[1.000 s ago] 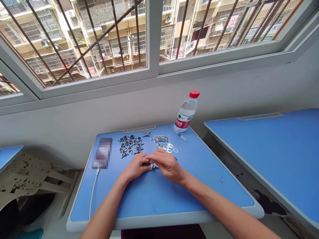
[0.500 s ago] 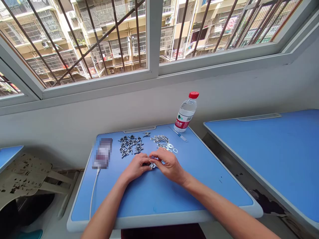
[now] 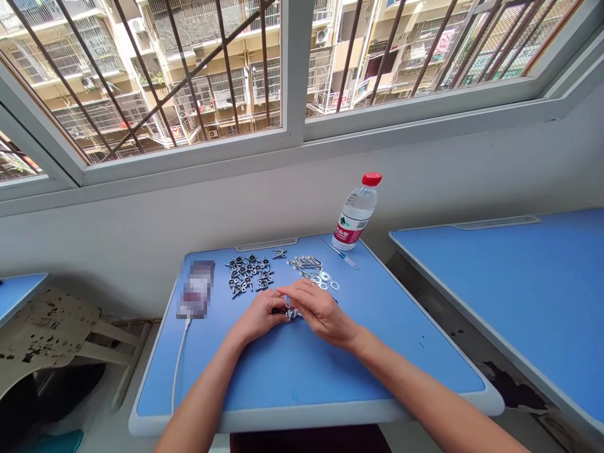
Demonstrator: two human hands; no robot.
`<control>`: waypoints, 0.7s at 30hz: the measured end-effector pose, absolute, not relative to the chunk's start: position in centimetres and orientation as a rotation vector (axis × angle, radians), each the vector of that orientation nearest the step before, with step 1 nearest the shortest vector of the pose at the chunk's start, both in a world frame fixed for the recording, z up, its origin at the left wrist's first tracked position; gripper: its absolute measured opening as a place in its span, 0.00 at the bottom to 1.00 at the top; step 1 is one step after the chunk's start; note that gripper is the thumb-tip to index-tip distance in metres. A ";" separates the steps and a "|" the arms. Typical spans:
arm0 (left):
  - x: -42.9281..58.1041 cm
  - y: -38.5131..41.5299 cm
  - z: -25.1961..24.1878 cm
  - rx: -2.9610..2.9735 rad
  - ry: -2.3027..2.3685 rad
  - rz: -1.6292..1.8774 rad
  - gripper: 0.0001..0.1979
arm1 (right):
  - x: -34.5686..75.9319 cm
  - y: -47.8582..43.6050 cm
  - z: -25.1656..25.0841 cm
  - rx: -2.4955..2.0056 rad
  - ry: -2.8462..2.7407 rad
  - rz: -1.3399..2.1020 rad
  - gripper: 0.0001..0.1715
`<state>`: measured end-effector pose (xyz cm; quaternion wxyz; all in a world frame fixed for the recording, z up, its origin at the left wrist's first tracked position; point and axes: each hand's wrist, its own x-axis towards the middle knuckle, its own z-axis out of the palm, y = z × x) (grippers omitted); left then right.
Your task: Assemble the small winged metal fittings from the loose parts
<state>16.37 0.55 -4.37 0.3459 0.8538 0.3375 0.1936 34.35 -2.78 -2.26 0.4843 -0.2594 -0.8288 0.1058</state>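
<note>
My left hand (image 3: 262, 314) is closed, with thumb and forefinger pinching a small silvery metal part (image 3: 292, 314) just above the desk. My right hand (image 3: 321, 311) is bent over the same part from the other side. Its fingers are drawn together, and a bit of something clear and bluish shows under them, mostly hidden. Beyond my left hand lies a group of small black-and-silver metal pieces with round centres and short arms (image 3: 248, 269). Past my right hand are flat silver plates with holes (image 3: 325, 277) and a pile of slim metal links (image 3: 306, 262).
A water bottle with a red cap (image 3: 355, 217) stands at the desk's back right, beside a thin screwdriver-like tool with a clear blue handle (image 3: 348, 260). A blurred-out phone (image 3: 196, 289) with a white cable (image 3: 178, 365) lies left. Another blue desk (image 3: 509, 270) stands to the right.
The fingers of my right hand have straightened and reach slightly further left over the metal part. My left hand keeps its pinch. The whole view has shifted a little.
</note>
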 end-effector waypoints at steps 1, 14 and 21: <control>16.4 0.5 -4.3 2.216 0.876 0.496 0.04 | 34.3 -2.8 -2.2 -0.619 -2.017 0.274 0.21; 16.4 0.4 -4.3 2.241 0.934 0.454 0.03 | 34.1 -2.9 -2.0 -0.747 -1.907 0.268 0.13; 16.4 0.2 -3.9 2.247 0.961 0.437 0.03 | 34.0 -2.9 -2.2 -0.832 -1.841 0.225 0.09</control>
